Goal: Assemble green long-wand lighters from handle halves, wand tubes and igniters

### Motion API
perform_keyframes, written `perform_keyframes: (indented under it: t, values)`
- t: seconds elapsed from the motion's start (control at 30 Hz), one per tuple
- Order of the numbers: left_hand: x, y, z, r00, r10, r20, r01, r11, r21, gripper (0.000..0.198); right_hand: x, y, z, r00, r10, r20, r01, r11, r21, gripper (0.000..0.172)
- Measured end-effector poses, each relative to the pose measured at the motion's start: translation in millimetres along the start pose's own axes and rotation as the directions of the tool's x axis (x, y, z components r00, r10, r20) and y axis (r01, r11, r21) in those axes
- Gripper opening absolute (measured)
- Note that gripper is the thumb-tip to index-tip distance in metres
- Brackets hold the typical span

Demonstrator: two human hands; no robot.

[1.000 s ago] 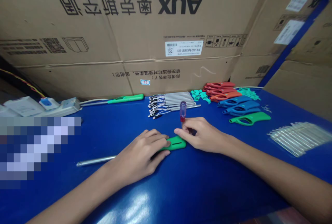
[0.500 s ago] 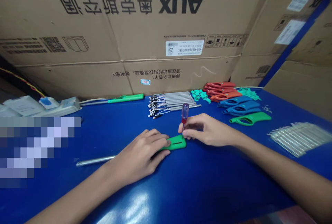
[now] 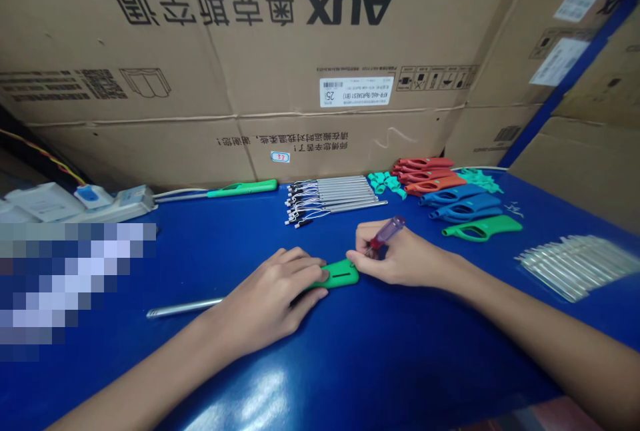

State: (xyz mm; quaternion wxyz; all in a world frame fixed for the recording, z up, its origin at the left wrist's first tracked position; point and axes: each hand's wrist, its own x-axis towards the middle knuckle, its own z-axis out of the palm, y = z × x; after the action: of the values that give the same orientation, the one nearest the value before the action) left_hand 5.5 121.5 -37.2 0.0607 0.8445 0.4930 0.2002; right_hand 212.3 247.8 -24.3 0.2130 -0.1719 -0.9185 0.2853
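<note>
My left hand (image 3: 283,291) is closed over a green gas lighter (image 3: 344,274), pressing it to the blue table. Its handle end, with a dark slot, sticks out past my fingers, and its silver tube (image 3: 185,308) emerges on the other side of my wrist. My right hand (image 3: 395,254) grips a small screwdriver (image 3: 387,231) with a clear purple handle, tilted back to the right. The thumb and fingertips are at the far corner of the green handle. They hide the driver's tip, so I cannot tell whether it touches a screw.
Silver lighter tubes with wires (image 3: 345,192) lie at the back, beside turquoise caps (image 3: 385,183). Red, orange, blue (image 3: 465,204) and green lighter shells are lined up on the right, near clear-bagged rods (image 3: 575,264). A power strip (image 3: 130,203) stands left; cardboard (image 3: 280,84) walls the back.
The screwdriver has gone from upright to leaning right, its handle now lower against my right hand. My right fingers have shifted onto the lighter's corner. My left hand and the lighter stay put.
</note>
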Motion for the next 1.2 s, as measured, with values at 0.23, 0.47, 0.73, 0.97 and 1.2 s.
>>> perform_keyframes:
  t: [0.23,0.47,0.73,0.97,1.2]
  values:
    - [-0.6,-0.3,-0.1,1.0,0.006,0.004,-0.006,1.0,0.003,0.015,1.2,2.0,12.0,0.997,-0.003,-0.076,0.002,1.0,-0.01,0.05]
    - [0.3,0.2,-1.1,1.0,0.009,-0.005,-0.009,1.0,0.025,0.017,3.4,4.8,17.4,0.991,0.01,-0.13,-0.012,1.0,-0.018,0.039]
    - [-0.3,-0.9,0.7,1.0,0.023,-0.003,-0.023,1.0,0.015,0.016,4.4,1.5,15.4,0.961,0.258,0.101,-0.276,0.857,0.435,0.034]
    - [-0.6,-1.0,-0.4,1.0,0.0,0.009,0.0,1.0,0.01,0.014,4.2,-1.5,-0.3,0.955,0.224,0.193,-0.293,0.802,0.521,0.027]
    - [0.3,0.1,-1.2,1.0,0.006,0.005,-0.006,1.0,0.003,0.015,2.2,-0.7,-12.1,0.979,0.119,0.164,-0.174,0.911,0.374,0.018]
